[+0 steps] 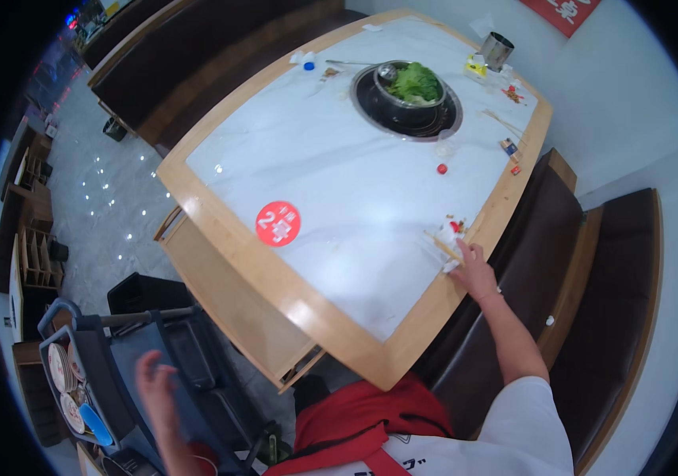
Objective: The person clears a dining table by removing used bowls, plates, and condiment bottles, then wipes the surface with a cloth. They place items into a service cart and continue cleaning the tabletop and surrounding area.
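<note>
At the right edge of the table [368, 238], my right hand [474, 272] has its fingers around a pair of light wooden chopsticks [447, 246]. Crumpled white tissue or wrapper [450, 265] lies against the fingers, and how much of it is held is hidden. Just beyond are a small red scrap [455, 226] and brown food crumbs. My left hand [157, 378] is blurred, with loosely bent fingers and nothing seen in it. It hangs above the dark grey service cart [136, 351].
A pot of lettuce [415, 84] with a ladle sits in the table's round burner [368, 98]. Near the wall stand a metal canister [497, 51] and a yellow tissue pack [475, 67]. The cart carries stacked plates [60, 367]. A bench [529, 238] borders the right side, a chair [237, 297] the left.
</note>
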`<state>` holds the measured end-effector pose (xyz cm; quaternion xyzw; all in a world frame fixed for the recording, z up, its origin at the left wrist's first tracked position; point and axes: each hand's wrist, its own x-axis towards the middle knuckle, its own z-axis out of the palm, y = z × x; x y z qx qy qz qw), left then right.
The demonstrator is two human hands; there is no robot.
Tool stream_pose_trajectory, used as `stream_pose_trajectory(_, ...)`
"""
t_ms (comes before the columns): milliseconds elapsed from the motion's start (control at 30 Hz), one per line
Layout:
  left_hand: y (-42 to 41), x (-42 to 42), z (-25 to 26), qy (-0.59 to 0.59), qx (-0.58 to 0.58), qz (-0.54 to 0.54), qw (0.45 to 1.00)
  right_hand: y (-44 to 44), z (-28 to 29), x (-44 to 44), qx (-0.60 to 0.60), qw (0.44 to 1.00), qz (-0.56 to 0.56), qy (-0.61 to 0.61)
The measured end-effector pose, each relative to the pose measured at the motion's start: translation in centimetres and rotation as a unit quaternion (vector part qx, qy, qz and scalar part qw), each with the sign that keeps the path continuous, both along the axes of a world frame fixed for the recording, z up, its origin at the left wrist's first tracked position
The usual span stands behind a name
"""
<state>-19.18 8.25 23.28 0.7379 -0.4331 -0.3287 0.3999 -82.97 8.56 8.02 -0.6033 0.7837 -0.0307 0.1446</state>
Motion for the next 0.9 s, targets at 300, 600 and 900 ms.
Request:
stream_pose_trajectory(300, 3.0, -22.0, -9.5, 0.019, 0.147, -0.212, 0.966, 0.5, 0.0, -8.5, -0.191, 0.958, -0.167, -0.131)
stream_pose_trajectory(600, -0.5, -34.1, -11.3, -0.026, 0.042, -0.388, 0.920, 5.5, 3.8, -18.6, -0.146, 0.903, -0.360, -0.182)
stream_pose_trajectory(900, -3.6, -38.2, -14.2, -0.061, 0.087, -0.316, 0.943, -5.4, 3.4, -27.0, -0.193, 0.959, -0.203, -0.048)
